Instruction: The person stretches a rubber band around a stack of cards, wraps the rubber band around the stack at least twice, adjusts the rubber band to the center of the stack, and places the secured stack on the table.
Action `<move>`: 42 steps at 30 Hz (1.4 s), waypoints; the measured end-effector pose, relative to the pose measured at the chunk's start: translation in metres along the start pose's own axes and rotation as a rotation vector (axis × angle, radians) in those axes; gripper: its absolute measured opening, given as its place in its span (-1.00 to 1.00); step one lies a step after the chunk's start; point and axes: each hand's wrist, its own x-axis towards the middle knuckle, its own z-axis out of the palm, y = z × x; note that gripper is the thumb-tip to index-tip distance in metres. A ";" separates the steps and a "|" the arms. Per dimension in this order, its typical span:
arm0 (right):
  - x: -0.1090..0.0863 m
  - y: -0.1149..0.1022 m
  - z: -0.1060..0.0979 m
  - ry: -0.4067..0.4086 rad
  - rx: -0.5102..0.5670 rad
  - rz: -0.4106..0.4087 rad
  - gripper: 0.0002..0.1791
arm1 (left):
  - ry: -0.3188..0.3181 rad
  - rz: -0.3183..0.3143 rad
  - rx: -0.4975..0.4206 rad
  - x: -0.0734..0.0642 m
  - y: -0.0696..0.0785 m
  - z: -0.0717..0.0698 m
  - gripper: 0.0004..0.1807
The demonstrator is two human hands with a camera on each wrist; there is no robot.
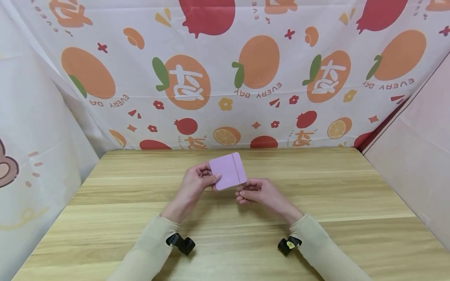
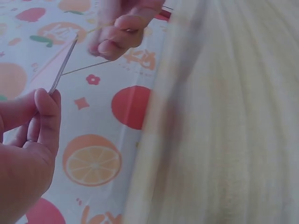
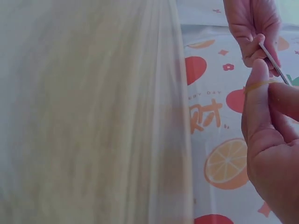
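A square purple card-like piece (image 1: 223, 171) with rounded corners is held tilted above the table by my left hand (image 1: 194, 182), thumb on its front face and fingers behind. It looks thin, edge-on, in the left wrist view. A thin tan rubber band (image 1: 237, 168) runs across its face near the right side. Below the lower right corner, my right hand (image 1: 261, 194) pinches the band and draws it away from the piece. In the right wrist view the band (image 3: 258, 86) crosses the right index finger. The back of the piece is hidden in the head view.
Both hands are above a wood-grain table (image 1: 225, 242). Behind it hangs a white cloth (image 1: 218, 78) printed with fruit, with pale cloth panels at the left and right sides. A black strapped device (image 1: 181, 244) sits on each wrist.
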 end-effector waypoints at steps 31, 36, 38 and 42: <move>-0.026 -0.021 0.049 -0.089 -0.377 -0.260 -0.22 | 0.216 -0.174 -0.285 0.005 0.004 -0.014 -0.93; -0.024 -0.023 0.052 -0.039 -0.247 -0.183 -0.26 | 0.224 -0.173 -0.267 0.003 0.003 -0.010 -0.92; -0.023 -0.023 0.051 -0.021 -0.191 -0.167 -0.27 | 0.224 -0.161 -0.251 0.003 0.003 -0.009 -0.90; -0.021 -0.022 0.047 0.002 -0.088 -0.127 -0.33 | 0.227 -0.120 -0.168 0.002 0.003 -0.006 -0.90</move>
